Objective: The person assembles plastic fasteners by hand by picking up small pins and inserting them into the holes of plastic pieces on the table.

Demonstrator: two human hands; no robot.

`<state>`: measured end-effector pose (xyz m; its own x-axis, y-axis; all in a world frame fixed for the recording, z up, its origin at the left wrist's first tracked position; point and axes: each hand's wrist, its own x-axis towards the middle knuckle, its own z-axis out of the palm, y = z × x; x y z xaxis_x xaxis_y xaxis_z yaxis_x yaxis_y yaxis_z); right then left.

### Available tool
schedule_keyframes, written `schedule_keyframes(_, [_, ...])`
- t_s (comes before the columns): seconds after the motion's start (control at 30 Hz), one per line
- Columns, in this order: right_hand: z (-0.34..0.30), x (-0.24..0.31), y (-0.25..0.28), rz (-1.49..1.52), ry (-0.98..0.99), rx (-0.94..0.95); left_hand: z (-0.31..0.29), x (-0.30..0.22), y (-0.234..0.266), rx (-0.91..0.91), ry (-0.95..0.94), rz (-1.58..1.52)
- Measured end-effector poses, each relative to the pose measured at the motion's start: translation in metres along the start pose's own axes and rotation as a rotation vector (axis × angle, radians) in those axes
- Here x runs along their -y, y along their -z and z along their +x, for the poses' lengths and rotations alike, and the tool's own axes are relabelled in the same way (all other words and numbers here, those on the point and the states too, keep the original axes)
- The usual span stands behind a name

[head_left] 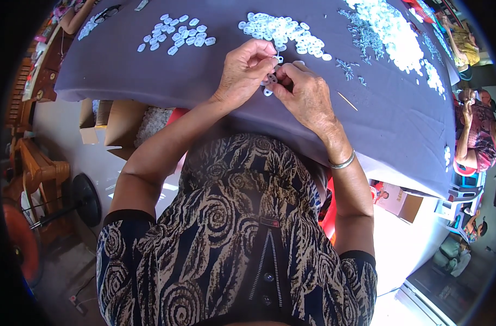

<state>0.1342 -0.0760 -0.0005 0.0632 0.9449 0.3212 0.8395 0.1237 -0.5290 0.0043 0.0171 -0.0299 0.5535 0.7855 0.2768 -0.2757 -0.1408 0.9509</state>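
My left hand (244,75) and my right hand (308,96) meet above the near part of the cloth-covered table. The left thumb and forefinger pinch a small white oval plastic piece (280,59) with a hole in it. Closed fingers of my right hand hold more such pieces, partly hidden, and one white piece (268,92) shows just under the fingertips. Just beyond the hands lies a heap of white oval pieces (285,33). Farther left, a looser group of similar ovals (178,36) is spread out.
A large white heap (388,38) lies far right, beside many small dark pins (363,37). A thin wooden stick (348,101) rests right of my hand. Open cardboard boxes (123,122) stand below the dark tablecloth (123,76). Another person (476,130) sits at the right.
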Motion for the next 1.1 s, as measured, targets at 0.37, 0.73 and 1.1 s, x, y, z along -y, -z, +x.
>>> schedule_keyframes(0.37, [-0.0023, 0.0048, 0.0001, 0.015, 0.012, 0.007, 0.0034, 0.0013, 0.0006, -0.071, -0.01, -0.044])
schedule_keyframes(0.73, [-0.0026, 0.0068, -0.0023, 0.006, 0.058, 0.012, 0.0033, 0.0021, 0.0013, -0.067, -0.01, 0.007])
schedule_keyframes(1.1, [-0.0024, 0.0072, -0.0017, 0.038, 0.098, 0.0, 0.0038, 0.0053, 0.0018, -0.059, -0.029, -0.019])
